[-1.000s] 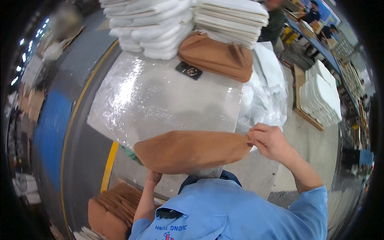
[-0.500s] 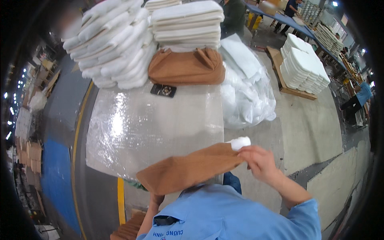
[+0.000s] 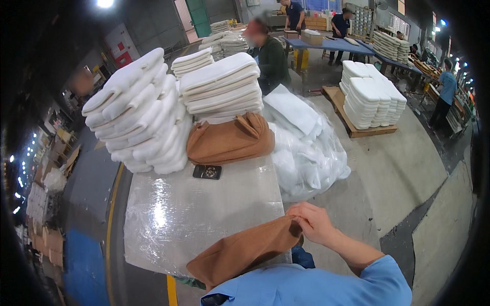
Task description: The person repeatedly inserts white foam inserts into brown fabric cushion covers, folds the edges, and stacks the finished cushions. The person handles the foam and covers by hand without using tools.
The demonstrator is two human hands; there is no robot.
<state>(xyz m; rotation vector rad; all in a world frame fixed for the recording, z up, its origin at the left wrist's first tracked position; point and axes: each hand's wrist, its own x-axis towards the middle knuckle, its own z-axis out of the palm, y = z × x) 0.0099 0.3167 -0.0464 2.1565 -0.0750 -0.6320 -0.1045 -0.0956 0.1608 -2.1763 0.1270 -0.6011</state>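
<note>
A brown fabric cushion cover, filled out to a long, padded shape, slants across the near edge of the table in front of my body. My right hand is closed on its right, upper end, fingers and thumb pinching the cloth edge. At its lower left end the cover hides where my left hand would be, so that hand does not show. Another brown fabric piece, folded and bulky, lies farther back on the plastic-wrapped table. A dark phone rests just in front of it.
White pads are stacked at the back left and back middle. A plastic bag of white padding stands right of the table. Farther right, white pads sit on a wooden pallet. A person in dark green is behind the stacks.
The white padding that stuck out of the cover's right end no longer shows. My right hand stays pinched at that end. The view has tilted up, and my left hand has dropped out of sight.
</note>
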